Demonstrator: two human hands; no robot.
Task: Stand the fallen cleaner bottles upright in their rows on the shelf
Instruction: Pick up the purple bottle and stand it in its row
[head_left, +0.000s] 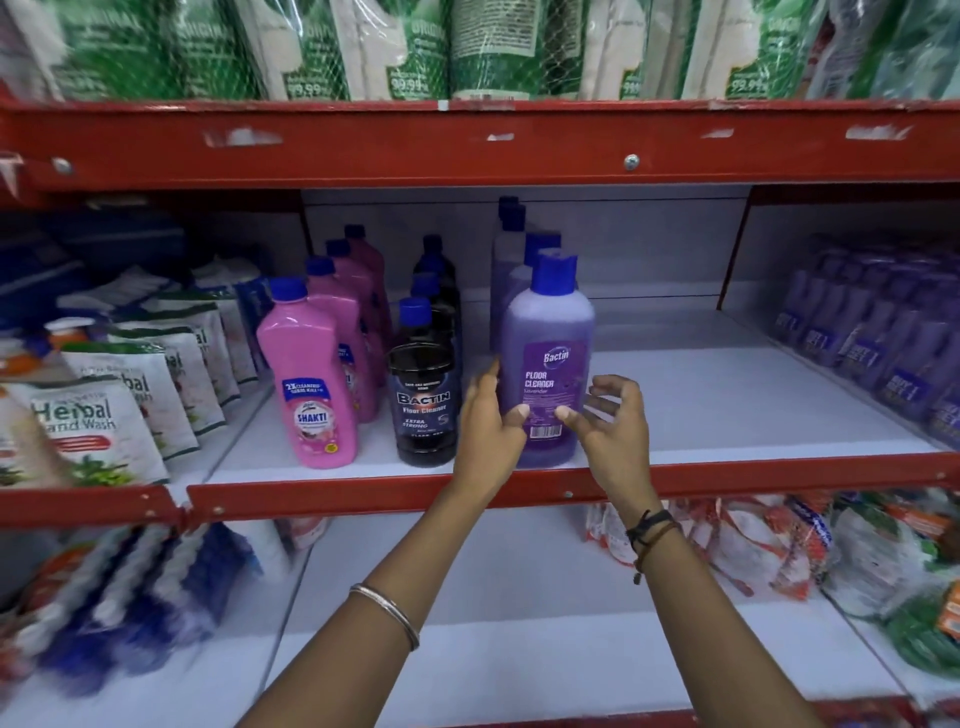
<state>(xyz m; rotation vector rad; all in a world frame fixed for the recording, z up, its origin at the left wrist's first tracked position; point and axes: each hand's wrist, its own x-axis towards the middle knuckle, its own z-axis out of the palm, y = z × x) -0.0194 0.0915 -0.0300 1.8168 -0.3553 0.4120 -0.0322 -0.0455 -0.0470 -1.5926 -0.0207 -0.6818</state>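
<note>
A purple lavender floor cleaner bottle (550, 358) with a blue cap stands upright at the front of its row on the white shelf (701, 410). My left hand (488, 426) is at the bottle's left side, thumb touching its lower label, fingers apart. My right hand (610, 421) is at its right side, thumb tip on the label, fingers curled and spread off the bottle. Left of it stand a row of black Bactin bottles (423, 400) and a row of pink Shakti bottles (317, 384), all upright. More purple bottles (514, 260) stand behind the front one.
Herbal hand wash pouches (104, 415) lean in rows at the left. Purple packs (883, 332) fill the shelf's right end. A red shelf lip (467, 493) runs along the front, with a red beam (467, 145) above. Packets lie on the lower shelf.
</note>
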